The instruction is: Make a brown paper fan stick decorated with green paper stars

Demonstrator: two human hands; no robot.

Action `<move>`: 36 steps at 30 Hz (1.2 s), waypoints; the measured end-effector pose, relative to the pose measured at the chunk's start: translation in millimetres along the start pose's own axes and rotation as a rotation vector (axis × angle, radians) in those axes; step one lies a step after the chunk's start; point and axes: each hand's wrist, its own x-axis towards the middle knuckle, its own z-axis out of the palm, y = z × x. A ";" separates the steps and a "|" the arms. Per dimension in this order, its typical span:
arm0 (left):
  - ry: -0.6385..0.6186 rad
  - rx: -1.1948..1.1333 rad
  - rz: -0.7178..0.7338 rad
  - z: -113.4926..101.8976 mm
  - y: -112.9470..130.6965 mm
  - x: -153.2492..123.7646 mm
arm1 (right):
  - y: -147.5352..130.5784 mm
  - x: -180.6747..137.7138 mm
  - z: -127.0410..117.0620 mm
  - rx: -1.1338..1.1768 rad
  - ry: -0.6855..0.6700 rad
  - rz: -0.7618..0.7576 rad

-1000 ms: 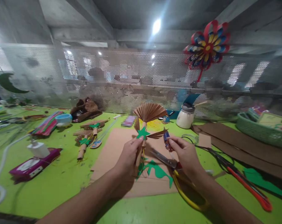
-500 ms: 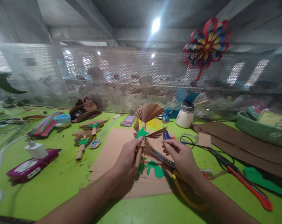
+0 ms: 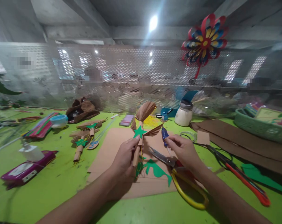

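My left hand (image 3: 125, 157) is closed round the stem of a brown paper craft (image 3: 141, 124). The craft has a pleated fan top, side leaves and a green star (image 3: 139, 132) on its front, and I hold it upright over a sheet of brown cardboard (image 3: 113, 155). My right hand (image 3: 184, 151) pinches a small blue tool (image 3: 164, 135) just right of the craft's leaf. Yellow-handled scissors (image 3: 180, 180) lie on the cardboard under my right wrist. Green paper cut-outs (image 3: 157, 170) lie beside them.
The green table (image 3: 61, 183) holds similar finished crafts (image 3: 83, 137) at the left, a magenta box (image 3: 26, 169), a white jar (image 3: 183, 115), brown paper strips (image 3: 243, 140), a green basket (image 3: 262, 129) and a red-handled tool (image 3: 246, 182). A perforated screen (image 3: 122, 77) with a paper flower (image 3: 203, 40) closes the back.
The craft has turned in my left hand, so its fan top looks narrower. My right hand with the blue tool stays beside the leaf. The view shifted slightly.
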 end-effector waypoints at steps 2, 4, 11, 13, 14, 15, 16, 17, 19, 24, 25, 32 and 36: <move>0.031 0.015 -0.010 -1.4 0.8 0.9 | 14.6 10.2 -5.2 -0.105 0.002 0.045; 0.053 0.037 -0.020 -2.6 1.8 1.5 | 28.0 20.8 -8.6 -0.177 -0.010 0.079; 0.007 0.043 -0.052 -3.2 8.1 0.2 | 44.2 52.1 -7.0 -0.481 -0.238 0.010; 0.004 0.044 -0.050 -4.3 9.1 0.1 | 44.3 53.4 -3.6 -0.551 -0.282 -0.025; 0.003 0.042 -0.047 -4.9 9.4 0.1 | 44.5 52.2 -1.8 -0.580 -0.292 -0.040; 0.005 0.037 -0.044 -5.4 9.5 0.2 | 44.9 50.0 0.1 -0.605 -0.295 -0.054; 0.008 0.030 -0.043 -5.8 9.5 0.3 | 45.5 47.3 1.7 -0.627 -0.293 -0.066; 0.010 0.022 -0.046 -6.1 9.5 0.3 | 46.3 44.4 3.2 -0.644 -0.288 -0.076; 0.010 -0.002 -0.063 -6.3 9.3 0.4 | 48.3 39.9 5.6 -0.664 -0.269 -0.090; -0.009 -0.053 -0.082 -8.0 8.4 2.3 | 50.8 46.2 5.2 -0.622 -0.170 -0.066; -0.002 -0.054 -0.082 -8.6 8.4 3.0 | 49.6 49.1 2.2 -0.598 -0.155 -0.053; 0.072 -0.055 -0.043 -10.6 12.0 5.4 | 8.7 29.2 -43.7 -0.194 -0.258 0.031; 0.067 -0.049 -0.047 -11.4 10.0 5.1 | -19.9 -5.8 -47.8 0.233 -0.343 0.115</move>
